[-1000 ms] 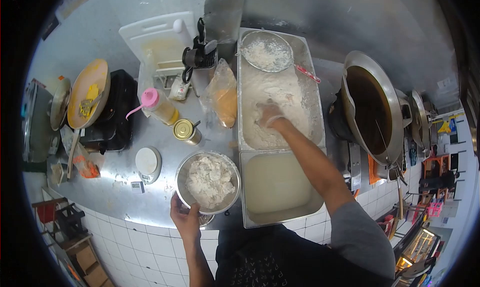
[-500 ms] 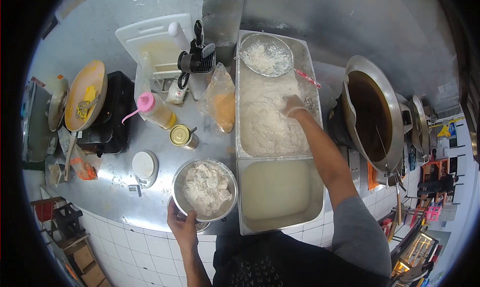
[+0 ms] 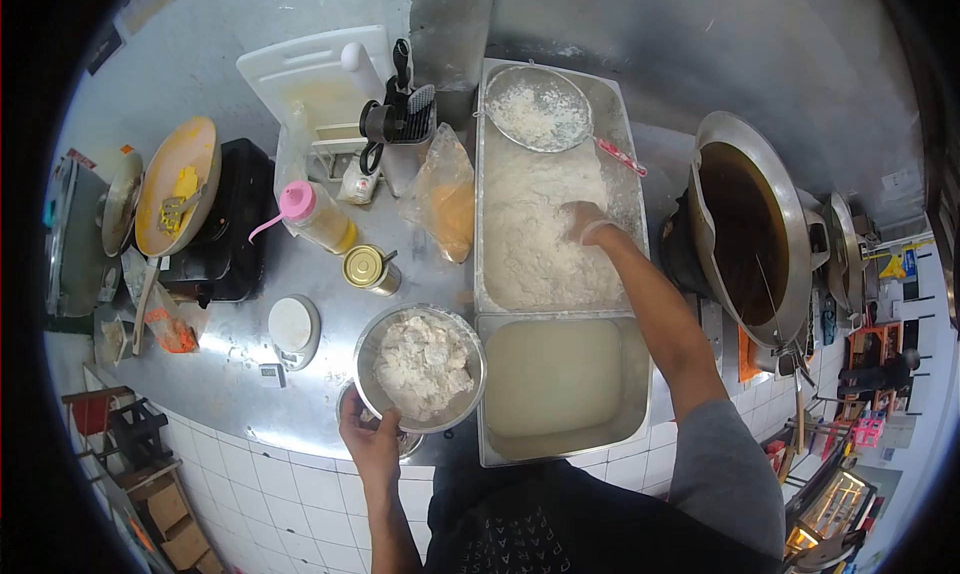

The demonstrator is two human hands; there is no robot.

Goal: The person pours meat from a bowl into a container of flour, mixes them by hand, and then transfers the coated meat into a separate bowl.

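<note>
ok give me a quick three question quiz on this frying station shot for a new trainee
1. True or false: the right hand is in the flour tray.
2. What does the left hand grip? A) the pink-capped bottle B) the rim of the metal bowl C) the can
3. What rests on the flour at the tray's far end?

Key:
1. True; the gloved hand is down in the flour.
2. B; it holds the bowl's near rim at the counter edge.
3. A round mesh strainer holding floured bits, its handle pointing right toward the wok of oil.
</note>
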